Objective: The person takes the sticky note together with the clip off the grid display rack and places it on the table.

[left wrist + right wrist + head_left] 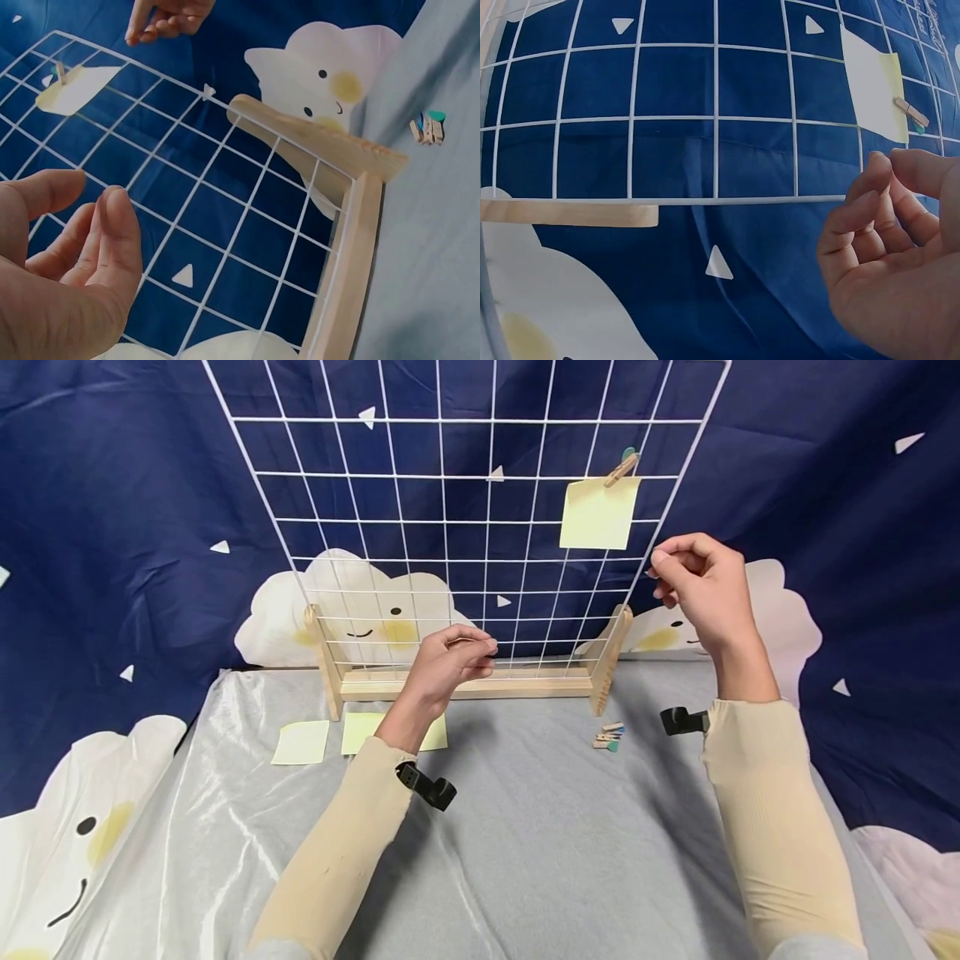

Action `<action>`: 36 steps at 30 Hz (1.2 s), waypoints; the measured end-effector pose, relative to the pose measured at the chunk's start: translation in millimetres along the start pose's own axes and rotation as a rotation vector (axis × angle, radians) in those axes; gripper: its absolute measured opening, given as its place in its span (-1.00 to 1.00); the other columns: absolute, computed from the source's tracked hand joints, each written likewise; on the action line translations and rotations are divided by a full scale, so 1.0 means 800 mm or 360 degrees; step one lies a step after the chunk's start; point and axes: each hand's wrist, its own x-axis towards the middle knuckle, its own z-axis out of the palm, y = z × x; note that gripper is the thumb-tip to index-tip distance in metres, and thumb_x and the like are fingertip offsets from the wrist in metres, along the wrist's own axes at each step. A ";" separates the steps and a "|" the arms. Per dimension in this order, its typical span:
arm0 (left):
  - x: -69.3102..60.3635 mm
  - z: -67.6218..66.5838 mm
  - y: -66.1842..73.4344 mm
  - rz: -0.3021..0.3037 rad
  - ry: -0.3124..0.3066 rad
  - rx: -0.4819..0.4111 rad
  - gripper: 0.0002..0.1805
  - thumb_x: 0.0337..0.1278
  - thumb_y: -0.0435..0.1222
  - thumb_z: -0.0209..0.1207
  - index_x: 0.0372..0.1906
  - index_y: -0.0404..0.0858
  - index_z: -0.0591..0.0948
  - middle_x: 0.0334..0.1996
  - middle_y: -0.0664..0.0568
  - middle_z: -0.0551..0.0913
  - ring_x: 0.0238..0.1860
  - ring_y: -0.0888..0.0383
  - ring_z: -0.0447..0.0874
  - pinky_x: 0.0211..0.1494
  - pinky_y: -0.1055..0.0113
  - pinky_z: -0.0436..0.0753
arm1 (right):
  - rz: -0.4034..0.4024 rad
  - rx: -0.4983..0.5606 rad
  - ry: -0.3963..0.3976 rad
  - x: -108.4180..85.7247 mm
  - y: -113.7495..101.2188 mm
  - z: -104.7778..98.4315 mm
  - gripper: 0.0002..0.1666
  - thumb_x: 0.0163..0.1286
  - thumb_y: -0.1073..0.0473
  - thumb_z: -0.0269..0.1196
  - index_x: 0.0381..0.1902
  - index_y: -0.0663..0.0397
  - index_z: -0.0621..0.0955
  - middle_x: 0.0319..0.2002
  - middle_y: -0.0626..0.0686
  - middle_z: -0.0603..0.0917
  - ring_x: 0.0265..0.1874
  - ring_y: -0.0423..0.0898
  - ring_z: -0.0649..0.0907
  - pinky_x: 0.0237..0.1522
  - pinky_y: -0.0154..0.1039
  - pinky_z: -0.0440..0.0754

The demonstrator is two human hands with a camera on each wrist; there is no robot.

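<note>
A yellow sticky note (598, 518) hangs on the upper right of a white wire grid (492, 421), held by a wooden clothespin (621, 470) with a green end. My right hand (708, 581) is in the air by the grid's right edge, below the note. In the right wrist view its thumb and forefinger come together with nothing visible between them. My left hand (453, 664) hovers before the lower part of the grid, fingers loosely bent. A gap shows between its thumb and fingers (120, 232) in the left wrist view, and it holds nothing.
The grid stands in a wooden base (525, 687). Several small clothespins (608, 737) lie on the grey cloth (540, 827) at the right. A pale yellow note (300, 743) lies at the left, beside more yellow paper (362, 732) partly hidden by my left arm.
</note>
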 end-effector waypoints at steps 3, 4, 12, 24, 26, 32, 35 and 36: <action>0.004 0.006 0.004 0.0005 -0.0004 -0.0005 -0.93 0.25 -0.48 0.28 -0.21 -0.34 0.63 -0.32 -0.13 0.70 -0.41 0.15 0.70 -0.23 0.38 0.77 | -0.0004 0.0050 -0.0006 0.003 -0.004 0.002 -0.91 0.39 0.33 0.34 -0.18 0.26 0.67 -0.46 0.06 0.67 -0.64 -0.14 0.59 -0.63 -0.41 0.54; 0.005 0.008 0.005 0.0007 -0.0006 -0.0007 -0.93 0.25 -0.48 0.28 -0.22 -0.33 0.63 -0.32 -0.12 0.70 -0.41 0.15 0.70 -0.24 0.39 0.77 | -0.0007 0.0078 -0.0008 0.004 -0.006 0.003 -0.91 0.39 0.34 0.34 -0.18 0.26 0.66 -0.46 0.06 0.67 -0.64 -0.14 0.59 -0.64 -0.42 0.54; 0.014 0.022 0.017 0.0015 -0.0023 0.0012 -0.90 0.25 -0.46 0.31 -0.18 -0.33 0.63 -0.27 -0.13 0.69 -0.41 0.14 0.70 -0.25 0.37 0.77 | -0.0065 0.0176 -0.0012 0.012 -0.017 0.008 -0.94 0.37 0.41 0.33 -0.23 0.21 0.68 -0.48 0.07 0.66 -0.66 -0.14 0.58 -0.66 -0.44 0.51; 0.022 0.037 0.029 0.0065 -0.0050 0.0004 -0.92 0.25 -0.48 0.30 -0.19 -0.35 0.64 -0.32 -0.09 0.67 -0.45 0.14 0.69 -0.28 0.38 0.76 | -0.0116 0.0209 0.0012 0.026 -0.035 0.014 -0.94 0.34 0.42 0.34 -0.25 0.25 0.69 -0.51 0.07 0.65 -0.68 -0.13 0.56 -0.67 -0.43 0.50; 0.022 0.038 0.031 0.0067 -0.0050 0.0012 -0.93 0.26 -0.47 0.30 -0.20 -0.36 0.65 -0.31 -0.09 0.66 -0.44 0.14 0.69 -0.26 0.38 0.76 | -0.0123 0.0215 0.0015 0.028 -0.038 0.015 -0.95 0.34 0.42 0.35 -0.25 0.25 0.69 -0.50 0.08 0.65 -0.69 -0.12 0.55 -0.67 -0.43 0.51; 0.024 0.044 0.039 0.0056 -0.0066 0.0014 -0.92 0.27 -0.46 0.30 -0.19 -0.35 0.64 -0.29 -0.11 0.67 -0.42 0.11 0.70 -0.24 0.36 0.77 | -0.0122 0.0225 0.0038 0.036 -0.048 0.018 -0.94 0.33 0.43 0.35 -0.25 0.24 0.69 -0.50 0.06 0.63 -0.69 -0.12 0.55 -0.67 -0.43 0.52; 0.027 0.048 0.041 0.0070 -0.0078 0.0014 -0.91 0.27 -0.46 0.30 -0.18 -0.35 0.64 -0.28 -0.13 0.67 -0.40 0.09 0.71 -0.23 0.35 0.77 | -0.0116 0.0223 0.0049 0.039 -0.052 0.021 -0.92 0.33 0.43 0.34 -0.24 0.23 0.69 -0.49 0.06 0.62 -0.70 -0.12 0.55 -0.67 -0.43 0.52; 0.027 0.049 0.042 0.0075 -0.0080 0.0015 -0.91 0.27 -0.46 0.30 -0.18 -0.35 0.64 -0.28 -0.13 0.67 -0.39 0.07 0.71 -0.22 0.35 0.78 | -0.0115 0.0219 0.0051 0.040 -0.052 0.021 -0.92 0.33 0.43 0.34 -0.24 0.22 0.69 -0.49 0.06 0.62 -0.70 -0.12 0.55 -0.67 -0.42 0.52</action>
